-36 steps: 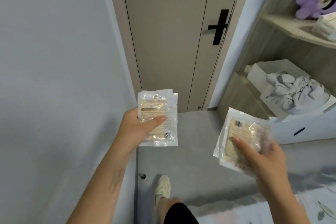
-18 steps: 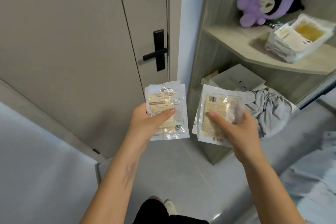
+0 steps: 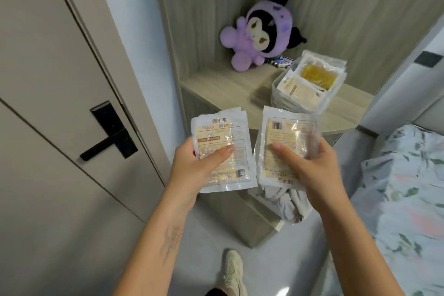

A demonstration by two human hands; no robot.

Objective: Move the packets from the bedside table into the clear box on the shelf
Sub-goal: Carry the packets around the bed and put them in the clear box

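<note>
Clear-plastic hand-warmer packets with cream and orange printing fill both hands. The left hand grips one flat packet, thumb pressed across its face and fingers curled behind; the right hand holds a second packet, possibly a thin stack, in the same manner, thumb on top and fingers showing through the film. Both packets are raised in front of the pale wood-grain shelf, just short of its front edge. On that shelf, to the right of a purple and black plush toy, stands the clear box, already crowded with similar packets, some standing on edge above its rim.

By my reading, the carrying step is nearly finished and the drop into the box is next. That move calls for reaching forward and to the right over the rim, probably one hand at a time, and slipping each packet between those already inside. Since the box looks full, a careless push could tip the standing packets out.
</note>
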